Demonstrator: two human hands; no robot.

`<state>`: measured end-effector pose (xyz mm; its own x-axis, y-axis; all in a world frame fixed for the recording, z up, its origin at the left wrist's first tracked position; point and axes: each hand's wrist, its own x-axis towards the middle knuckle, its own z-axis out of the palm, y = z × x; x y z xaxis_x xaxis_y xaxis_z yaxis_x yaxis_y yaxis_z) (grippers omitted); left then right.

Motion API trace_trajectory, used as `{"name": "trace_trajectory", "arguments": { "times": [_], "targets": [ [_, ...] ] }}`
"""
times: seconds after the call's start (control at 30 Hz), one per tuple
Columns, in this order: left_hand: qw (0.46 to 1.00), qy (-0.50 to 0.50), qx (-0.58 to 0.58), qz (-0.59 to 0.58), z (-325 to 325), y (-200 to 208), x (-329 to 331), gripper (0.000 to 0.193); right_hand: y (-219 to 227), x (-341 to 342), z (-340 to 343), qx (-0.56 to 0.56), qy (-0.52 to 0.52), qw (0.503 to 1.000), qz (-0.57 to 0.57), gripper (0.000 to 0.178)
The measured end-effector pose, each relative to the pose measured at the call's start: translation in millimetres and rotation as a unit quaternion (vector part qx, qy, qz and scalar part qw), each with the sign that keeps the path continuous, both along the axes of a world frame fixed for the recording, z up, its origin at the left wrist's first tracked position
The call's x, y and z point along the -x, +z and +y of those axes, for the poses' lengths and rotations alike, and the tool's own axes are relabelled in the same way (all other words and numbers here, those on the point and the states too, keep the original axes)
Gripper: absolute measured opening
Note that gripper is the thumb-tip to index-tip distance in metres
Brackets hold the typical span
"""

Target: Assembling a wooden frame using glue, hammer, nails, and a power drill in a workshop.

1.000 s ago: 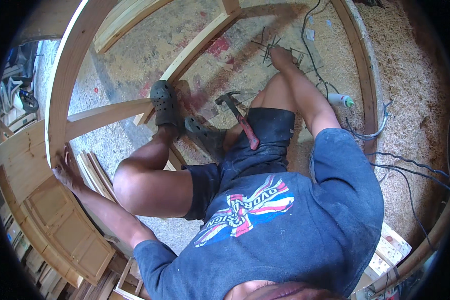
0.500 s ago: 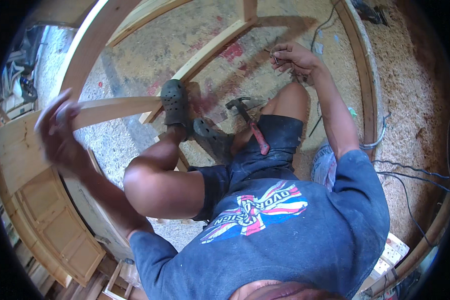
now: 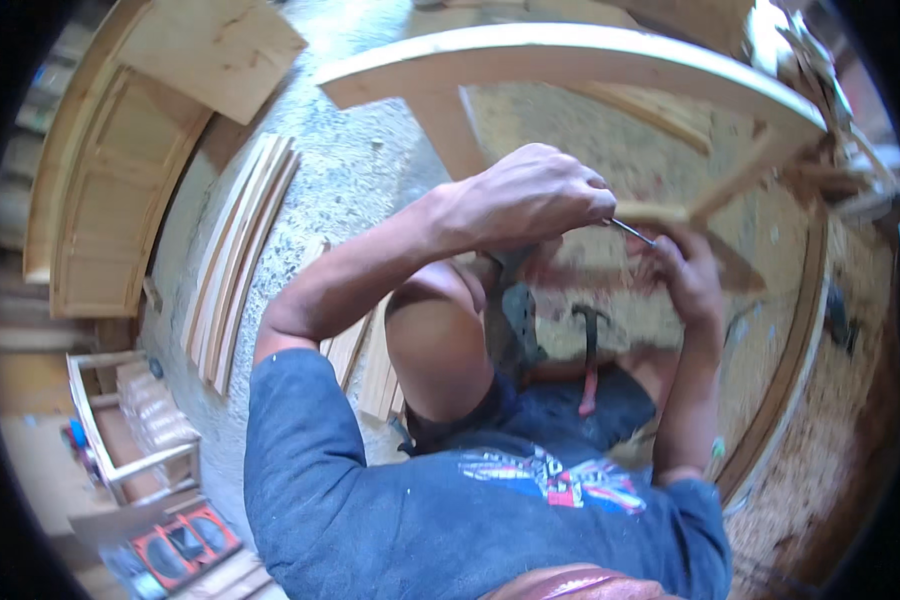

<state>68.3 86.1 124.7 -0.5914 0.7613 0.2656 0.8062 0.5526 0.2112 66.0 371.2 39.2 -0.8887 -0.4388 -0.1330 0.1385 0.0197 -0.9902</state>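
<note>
In the head view, the left hand [image 3: 535, 198] is bent over at the wrist, back of the hand up, its fingers curled in and gathered on one end of a thin metal rod [image 3: 633, 233]. The right hand [image 3: 688, 272], slightly blurred, seems to pinch the other end between thumb and fingertips; its remaining fingers look loosely bent, though how firmly they press I cannot tell. The rod therefore sits between the two hands, tilted down from left to right, with its middle bare.

Just beyond the left hand stands a pale wooden frame [image 3: 570, 62], its long top rail passing above both hands in the view and apart from them. Nearer the body than either hand, a hammer [image 3: 589, 365] with a red handle lies on the lap. Well off to the left hand's outer side are a stack of wood strips [image 3: 235, 265] and a panelled cabinet piece [image 3: 135, 190].

For good handling, I would keep the pinch close to each end, with the two hands in line along the rod, so that it neither twists nor slips. Steadying the forearms would help, as something so slim probably rolls easily between fingertips. The legs should stay quiet too, since a shifting thigh could tip the hammer off.
</note>
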Motion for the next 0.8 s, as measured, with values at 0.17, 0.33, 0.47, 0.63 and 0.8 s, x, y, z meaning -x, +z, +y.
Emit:
{"name": "trace_trajectory", "arguments": {
  "times": [0.17,0.33,0.47,0.63,0.8],
  "targets": [
    [0.94,0.256,-0.197,0.112,-126.0,23.2,-18.5,0.018,-194.3,-68.2,22.7,-0.604,0.094,0.776,0.159,0.051],
    [0.891,0.358,-0.212,0.184,-204.8,22.3,-0.6,0.014,-366.7,-142.2,44.7,-0.411,-0.022,0.904,-0.119,0.046],
    [0.903,0.332,-0.237,0.137,-198.7,13.2,13.0,0.015,-307.5,-138.3,19.5,-0.294,-0.09,0.918,-0.249,0.032],
    [0.924,0.283,-0.218,0.137,-201.5,11.5,23.8,0.014,-175.5,-103.1,15.8,-0.236,-0.113,0.953,-0.151,0.035],
    [0.926,0.262,-0.235,0.135,-205.8,4.9,24.0,0.015,-11.0,-57.5,-10.9,-0.259,-0.075,0.963,0.019,0.038]
  ]
}}
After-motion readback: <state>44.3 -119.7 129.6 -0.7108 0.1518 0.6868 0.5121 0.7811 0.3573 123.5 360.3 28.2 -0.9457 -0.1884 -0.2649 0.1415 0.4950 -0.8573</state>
